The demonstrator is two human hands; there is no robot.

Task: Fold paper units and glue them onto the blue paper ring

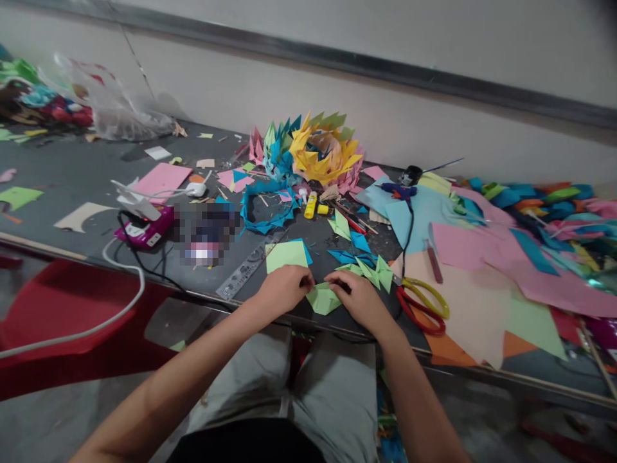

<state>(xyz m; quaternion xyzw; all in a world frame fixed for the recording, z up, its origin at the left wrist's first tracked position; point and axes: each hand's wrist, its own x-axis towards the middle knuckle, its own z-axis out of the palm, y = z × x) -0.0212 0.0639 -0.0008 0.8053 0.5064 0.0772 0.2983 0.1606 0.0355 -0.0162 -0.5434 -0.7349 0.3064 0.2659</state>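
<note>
A light green folded paper (324, 299) lies at the table's front edge between my two hands. My left hand (288, 290) pinches its upper left side with curled fingers. Opposite, my right hand (355, 293) has its fingers closed on the right side of the same paper. Just behind my left hand is a stack of green paper squares (286, 255) with a blue sheet under it. Finished green folded pieces (377, 272) lie beyond my right hand, beside blue folded pieces (359, 243). Scissors (424, 302) with red and yellow handles rest to the right.
A clear ruler (248, 265) lies left of the green squares. Behind stand a blue paper ring (267, 220), a yellow paper ring (301, 157) and a glue stick (311, 205). A glue gun (399, 190), large paper sheets (463, 289) and a purple power strip (144, 231) with cords flank them.
</note>
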